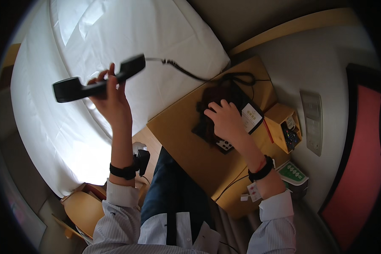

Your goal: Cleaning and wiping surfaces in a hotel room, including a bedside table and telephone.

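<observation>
My left hand (114,106) grips a black telephone handset (68,90) by its middle, raised over the white bedding. A coiled cord (187,73) runs from the handset to the desk telephone (223,145) on the wooden desk (181,139). With bent fingers, my right hand (227,122) holds a dark reddish-brown cloth (218,94) down on the telephone. Cloth and hand hide much of the telephone's body. Some keys show below the hand, and a white printed panel (252,117) shows at its right.
A white-covered bed (165,31) borders the desk. Beside the wall stands a wooden box (276,123) holding a remote control (290,138). A red pen-like stick (268,130), a cable (230,184) and a white card (254,192) lie about. A wooden chair (82,206) is at lower left.
</observation>
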Available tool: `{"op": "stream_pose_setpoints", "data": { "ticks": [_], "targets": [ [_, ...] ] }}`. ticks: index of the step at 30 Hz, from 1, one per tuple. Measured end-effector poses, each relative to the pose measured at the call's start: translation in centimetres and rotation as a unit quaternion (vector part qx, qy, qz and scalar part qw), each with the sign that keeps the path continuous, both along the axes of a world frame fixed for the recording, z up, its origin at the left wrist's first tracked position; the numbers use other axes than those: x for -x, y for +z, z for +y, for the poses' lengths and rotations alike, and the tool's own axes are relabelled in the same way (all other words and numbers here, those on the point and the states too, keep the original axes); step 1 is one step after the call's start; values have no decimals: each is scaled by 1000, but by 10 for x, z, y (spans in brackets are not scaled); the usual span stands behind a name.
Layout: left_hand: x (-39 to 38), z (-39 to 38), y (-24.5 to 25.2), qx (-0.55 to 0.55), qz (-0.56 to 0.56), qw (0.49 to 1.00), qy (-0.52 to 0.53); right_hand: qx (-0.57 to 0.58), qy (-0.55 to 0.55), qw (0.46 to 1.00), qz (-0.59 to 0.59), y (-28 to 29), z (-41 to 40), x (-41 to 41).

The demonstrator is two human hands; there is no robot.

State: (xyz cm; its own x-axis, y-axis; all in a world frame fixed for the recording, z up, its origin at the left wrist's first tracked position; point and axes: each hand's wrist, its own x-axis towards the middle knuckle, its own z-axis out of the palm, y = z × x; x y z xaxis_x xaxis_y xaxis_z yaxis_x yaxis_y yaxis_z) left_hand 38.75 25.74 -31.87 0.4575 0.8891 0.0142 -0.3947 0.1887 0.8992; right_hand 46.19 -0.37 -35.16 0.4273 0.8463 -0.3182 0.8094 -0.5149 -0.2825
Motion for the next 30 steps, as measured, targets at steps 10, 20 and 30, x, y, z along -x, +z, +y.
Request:
{"op": "stream_pose_setpoints", "data": {
  "ticks": [10, 20, 30],
  "targets": [
    [22, 18, 72, 213, -242, 943, -86, -229, -395, 890, 15, -7, -38, -5],
    [49, -86, 42, 500, -236, 796, -246, -275, -320, 884, 204, -11, -10, 96],
    [65, -57, 62, 361, -264, 873, -193, -386, -548, 723, 167, 16, -69, -1]
  ]
}}
